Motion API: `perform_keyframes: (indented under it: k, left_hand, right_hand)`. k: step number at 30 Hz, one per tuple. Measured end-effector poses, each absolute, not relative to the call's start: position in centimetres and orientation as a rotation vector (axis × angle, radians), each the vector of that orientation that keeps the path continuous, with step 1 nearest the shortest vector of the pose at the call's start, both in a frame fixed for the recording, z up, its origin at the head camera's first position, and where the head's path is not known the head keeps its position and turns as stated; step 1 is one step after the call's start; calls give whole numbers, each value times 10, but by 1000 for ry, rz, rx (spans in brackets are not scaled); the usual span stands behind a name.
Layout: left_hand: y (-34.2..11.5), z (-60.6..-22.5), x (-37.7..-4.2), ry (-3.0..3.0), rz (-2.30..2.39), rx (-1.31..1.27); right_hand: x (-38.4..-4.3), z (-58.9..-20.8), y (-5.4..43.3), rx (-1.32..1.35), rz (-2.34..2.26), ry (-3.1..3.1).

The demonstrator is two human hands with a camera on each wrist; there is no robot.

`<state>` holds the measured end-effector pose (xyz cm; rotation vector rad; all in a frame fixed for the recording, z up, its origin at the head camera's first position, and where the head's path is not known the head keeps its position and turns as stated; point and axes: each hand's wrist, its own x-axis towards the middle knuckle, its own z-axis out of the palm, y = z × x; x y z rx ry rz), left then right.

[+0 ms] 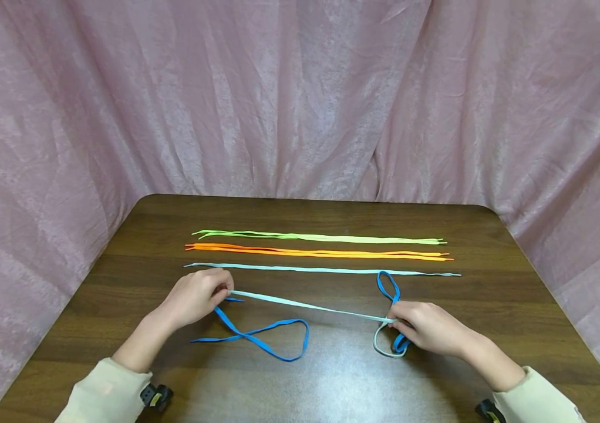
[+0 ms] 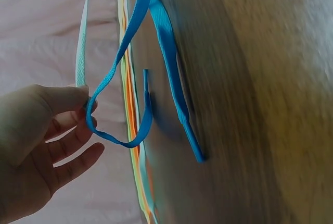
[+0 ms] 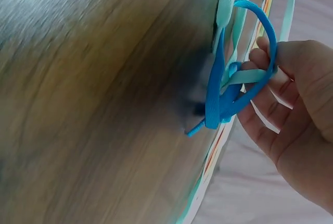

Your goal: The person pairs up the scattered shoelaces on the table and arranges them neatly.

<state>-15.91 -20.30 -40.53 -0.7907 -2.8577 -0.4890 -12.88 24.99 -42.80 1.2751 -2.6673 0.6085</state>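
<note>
A pale mint flat shoelace stretches taut between the two hands above the table. The left hand pinches one end of it between thumb and forefinger, the other fingers loosely bent. A blue shoelace loops below that hand. In the left wrist view the blue shoelace passes by the fingertips; whether it is pinched too I cannot tell. My right hand grips the mint lace where it meets a tangle of blue loops and a mint loop, partly hidden behind the fingers.
Farther back on the wooden table, straight laces lie side by side: yellow-green ones, orange ones and a pale mint one. Pink curtains hang behind the table's far edge.
</note>
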Motion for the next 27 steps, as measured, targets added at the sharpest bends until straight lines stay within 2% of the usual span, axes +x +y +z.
perform_keyframes:
  k: [14, 27]
  left_hand:
    - [-222, -405, -164, -2885, -495, -702]
    - [-237, -406, -167, -2888, -491, -660]
  right_hand:
    - [-127, -433, 270, 1180, 689, -2779]
    - [-124, -422, 289, 1118, 688, -2817]
